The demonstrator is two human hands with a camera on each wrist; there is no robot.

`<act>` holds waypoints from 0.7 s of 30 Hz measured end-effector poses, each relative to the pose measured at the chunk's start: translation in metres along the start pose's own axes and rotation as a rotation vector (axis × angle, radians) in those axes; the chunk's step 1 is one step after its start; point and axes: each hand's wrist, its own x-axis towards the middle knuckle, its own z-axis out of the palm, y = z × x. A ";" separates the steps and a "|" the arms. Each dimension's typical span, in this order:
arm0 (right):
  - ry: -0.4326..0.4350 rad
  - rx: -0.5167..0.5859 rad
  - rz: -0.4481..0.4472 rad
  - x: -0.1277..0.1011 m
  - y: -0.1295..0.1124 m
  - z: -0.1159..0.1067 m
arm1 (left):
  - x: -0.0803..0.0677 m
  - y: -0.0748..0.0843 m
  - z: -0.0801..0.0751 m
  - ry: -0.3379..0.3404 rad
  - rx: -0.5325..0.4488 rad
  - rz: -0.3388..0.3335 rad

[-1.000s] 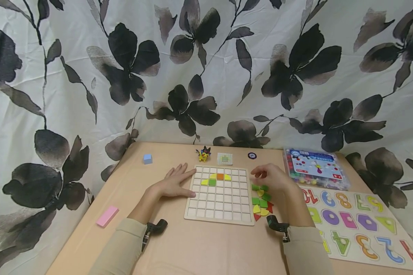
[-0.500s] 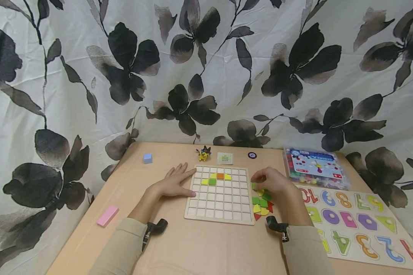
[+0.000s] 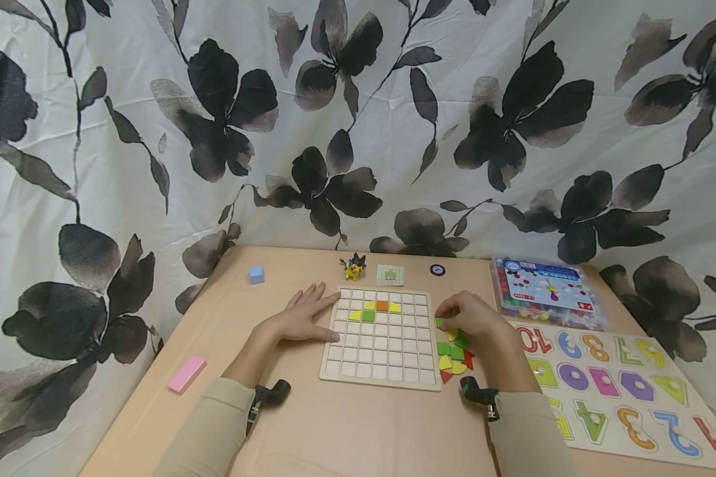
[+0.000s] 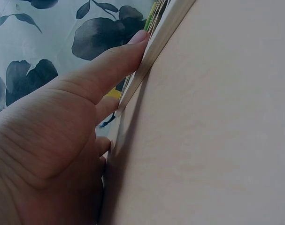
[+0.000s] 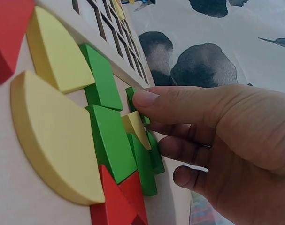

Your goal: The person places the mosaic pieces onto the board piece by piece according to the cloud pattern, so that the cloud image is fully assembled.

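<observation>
The left hand rests spread at the left edge of a white gridded wooden board, its thumb and a fingertip on the rim. In the left wrist view the thumb lies straight against the board's edge. At the board's right side the right hand pinches a small green block between thumb and fingers, beside the pile. The pile holds green square blocks, yellow quarter-round blocks and red triangular blocks. On the board sit several pieces, among them an orange square and a green square.
Behind the board stand a small yellow figure, a pattern card and a dark round disc. A blue cube and a pink block lie left. At right are a clear box and a number puzzle.
The right hand has lowered slightly towards the near side, onto the green blocks at the pile's far end, and its fingers have closed together. The left hand has stayed in place.
</observation>
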 end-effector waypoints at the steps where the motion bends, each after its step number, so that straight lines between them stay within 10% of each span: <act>1: -0.001 0.002 -0.006 0.000 0.000 0.000 | 0.000 0.000 0.000 0.000 -0.002 0.000; 21: 0.075 0.121 -0.054 0.001 -0.002 -0.004 | 0.001 -0.002 0.000 -0.003 0.011 0.012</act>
